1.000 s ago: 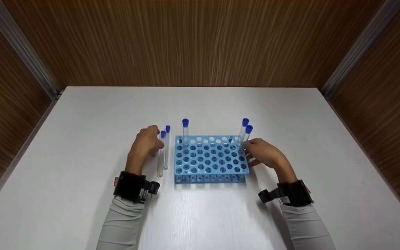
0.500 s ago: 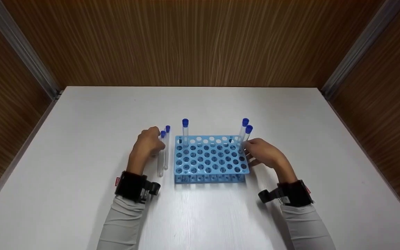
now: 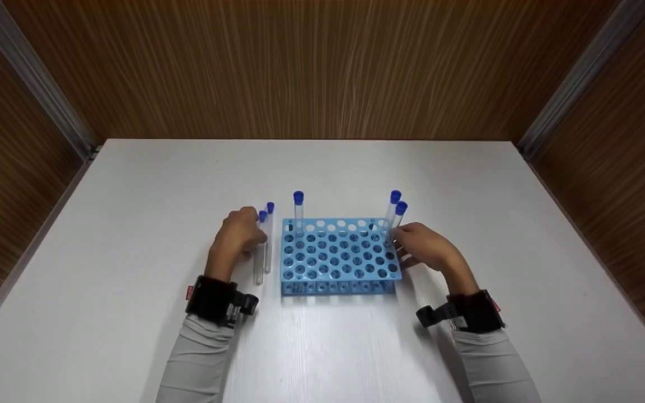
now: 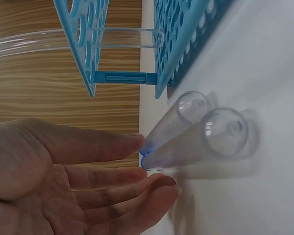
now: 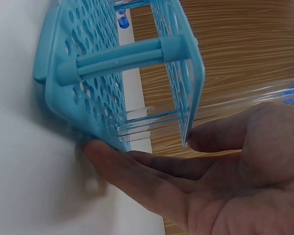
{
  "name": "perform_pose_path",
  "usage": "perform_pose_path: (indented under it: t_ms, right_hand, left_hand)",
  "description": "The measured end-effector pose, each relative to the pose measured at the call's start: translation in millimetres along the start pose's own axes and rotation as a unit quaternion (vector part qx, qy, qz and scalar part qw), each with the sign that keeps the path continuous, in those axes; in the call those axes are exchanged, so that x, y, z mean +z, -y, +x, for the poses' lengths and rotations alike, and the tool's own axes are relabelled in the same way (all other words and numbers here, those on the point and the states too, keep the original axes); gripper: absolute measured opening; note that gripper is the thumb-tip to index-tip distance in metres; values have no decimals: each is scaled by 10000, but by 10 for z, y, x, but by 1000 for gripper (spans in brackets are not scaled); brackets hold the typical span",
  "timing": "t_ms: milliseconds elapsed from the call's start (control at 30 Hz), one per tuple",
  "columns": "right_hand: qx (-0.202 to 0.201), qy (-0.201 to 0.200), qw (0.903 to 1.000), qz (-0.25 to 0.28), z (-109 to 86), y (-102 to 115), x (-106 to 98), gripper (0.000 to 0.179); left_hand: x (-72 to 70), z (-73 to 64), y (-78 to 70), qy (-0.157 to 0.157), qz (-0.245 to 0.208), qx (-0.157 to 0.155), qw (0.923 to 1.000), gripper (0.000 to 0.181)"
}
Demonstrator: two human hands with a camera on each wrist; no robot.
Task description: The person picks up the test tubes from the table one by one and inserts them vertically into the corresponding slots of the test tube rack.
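A light-blue test tube rack (image 3: 339, 254) stands on the white table. One blue-capped test tube (image 3: 299, 215) is upright at its back left, and two more test tubes (image 3: 400, 210) stand at its right edge. Left of the rack, two capped test tubes (image 3: 258, 260) lie side by side on the table. My left hand (image 3: 235, 235) is beside them; in the left wrist view its thumb and loose fingers lie apart near the blue caps. My right hand (image 3: 426, 245) rests against the rack's right side, thumb at the top plate, nearly straight fingers (image 5: 137, 183) at the base.
A wood-grain panel (image 3: 311, 70) rises behind the table (image 3: 333, 347), with further panels on the left and right. Each wrist wears a black camera band (image 3: 210, 301) over a grey sleeve (image 3: 196, 358).
Over the last second my left hand has shifted very slightly to the right, towards the lying test tubes. The right hand, rack and tubes look unmoved.
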State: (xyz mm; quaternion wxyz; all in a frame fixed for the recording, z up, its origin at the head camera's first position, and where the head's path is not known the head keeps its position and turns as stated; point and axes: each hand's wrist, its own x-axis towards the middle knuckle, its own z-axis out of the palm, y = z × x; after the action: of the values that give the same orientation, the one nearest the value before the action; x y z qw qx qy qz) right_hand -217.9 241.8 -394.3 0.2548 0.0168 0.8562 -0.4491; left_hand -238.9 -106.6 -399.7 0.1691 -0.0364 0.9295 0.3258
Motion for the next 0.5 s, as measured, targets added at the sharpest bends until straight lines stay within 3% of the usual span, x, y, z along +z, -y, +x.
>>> perform_pose_path:
  t_ms: [500]
  right_hand:
    - [22, 16, 10000, 33, 15, -10, -3, 46]
  left_hand:
    - [2, 20, 33, 158, -48, -181, 9997, 43]
